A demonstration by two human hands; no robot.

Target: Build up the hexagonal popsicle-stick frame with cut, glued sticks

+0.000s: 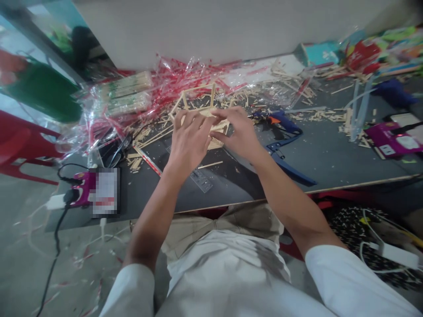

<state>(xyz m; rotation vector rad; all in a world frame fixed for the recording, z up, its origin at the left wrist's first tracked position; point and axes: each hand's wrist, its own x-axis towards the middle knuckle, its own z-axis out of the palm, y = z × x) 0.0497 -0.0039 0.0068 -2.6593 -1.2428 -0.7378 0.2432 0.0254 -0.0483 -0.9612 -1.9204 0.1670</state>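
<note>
Stick frame point(212, 97) sits mid-counter point(330, 154), half under both hands. Left hand point(191, 136) has its fingers bent over it, fairly close together; right hand point(239, 132) is at its 3 o'clock side, thumb and index spread apart. Fingertips are partly hidden, so can't tell if either's actually pinching. Front edge is at 6, with a clear ruler point(201, 181) short of it. Red wrappers point(185, 72) crowd 11, blue-handled tool point(292, 169) at 4, bare room past that.

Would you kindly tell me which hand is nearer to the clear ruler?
Left: the left hand is just beyond the clear ruler; the right hand is farther away, to its right.
</note>
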